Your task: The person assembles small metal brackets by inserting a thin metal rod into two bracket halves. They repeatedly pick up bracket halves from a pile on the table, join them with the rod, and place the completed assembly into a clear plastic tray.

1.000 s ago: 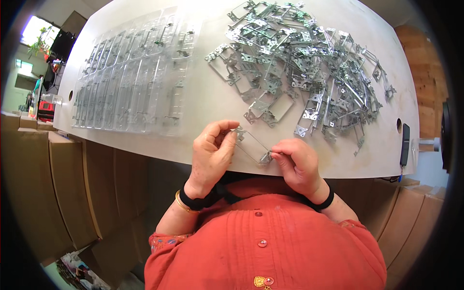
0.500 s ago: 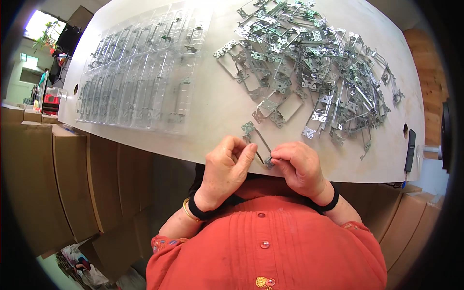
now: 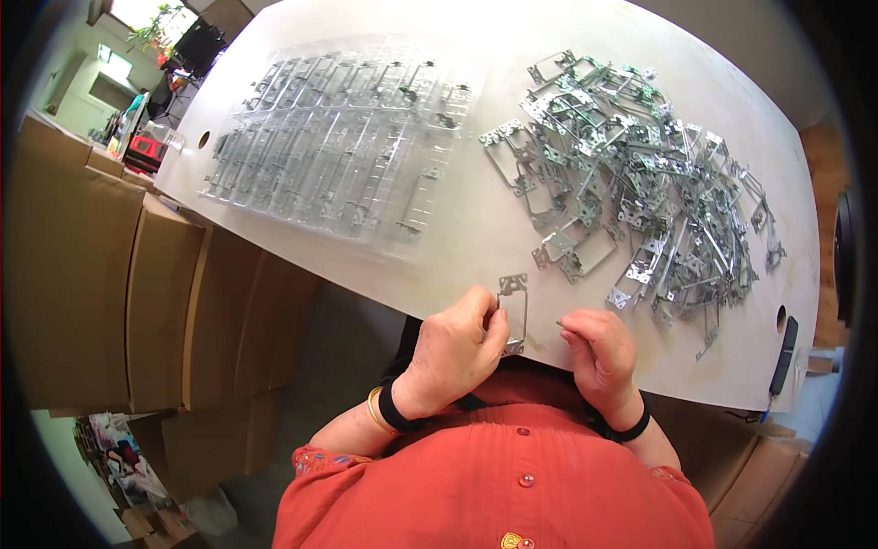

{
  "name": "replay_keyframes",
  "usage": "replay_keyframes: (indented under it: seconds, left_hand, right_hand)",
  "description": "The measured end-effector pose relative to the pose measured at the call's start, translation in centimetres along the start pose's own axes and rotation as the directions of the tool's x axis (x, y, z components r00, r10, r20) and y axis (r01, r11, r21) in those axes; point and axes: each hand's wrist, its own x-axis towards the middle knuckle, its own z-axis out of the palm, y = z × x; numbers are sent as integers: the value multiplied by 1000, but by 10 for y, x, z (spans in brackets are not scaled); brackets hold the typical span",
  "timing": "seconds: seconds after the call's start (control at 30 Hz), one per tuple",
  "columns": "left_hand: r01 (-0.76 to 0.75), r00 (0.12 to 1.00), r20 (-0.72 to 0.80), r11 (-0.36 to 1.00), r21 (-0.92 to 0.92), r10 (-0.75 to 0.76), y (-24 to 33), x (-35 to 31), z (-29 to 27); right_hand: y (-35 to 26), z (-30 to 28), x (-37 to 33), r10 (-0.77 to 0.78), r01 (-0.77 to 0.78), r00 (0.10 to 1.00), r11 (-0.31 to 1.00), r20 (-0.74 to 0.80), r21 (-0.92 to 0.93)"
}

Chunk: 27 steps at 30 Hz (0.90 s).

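My left hand pinches one long side of a metal bracket frame at the table's front edge. The frame is a narrow rectangle of thin rods with punched plates at its two ends, and it stands roughly upright in the view. To its right and apart from it, my right hand is closed in a pinch. A tiny greyish tip shows at those fingertips, too small to name. Beyond my right hand lies a loose heap of similar metal brackets, tangled together.
Clear plastic trays with long compartments holding metal brackets lie on the left of the white table. A dark flat device is at the table's right edge. Cardboard boxes stand along the left.
My right hand has drawn away from the bracket frame to the right. My left hand still holds the frame, now turned more upright. The whole view has shifted and tilted.
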Motion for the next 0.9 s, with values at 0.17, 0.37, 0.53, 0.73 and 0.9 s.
replay_keyframes:
  seconds: [0.17,0.37,0.53,0.73,0.9]
  left_hand:
    - [-109,993,-18,981,163,114,-1,0,-1]
    - [-171,985,-2,963,207,175,-9,0,5]
    - [-220,972,-29,949,226,232,-12,0,6]
    - [-265,956,-65,938,223,285,-13,-2,10]
    - [-265,958,-52,939,219,282,-11,-4,12]
  right_hand:
    - [-2,2,4,2,7,995,997,104,-80]
    - [-3,1,3,16,-6,991,997,134,-74]
    - [-3,2,3,15,-7,992,998,124,-67]
    - [-4,3,2,106,-101,991,993,83,-58]
    - [2,3,2,45,-42,995,998,87,-36]
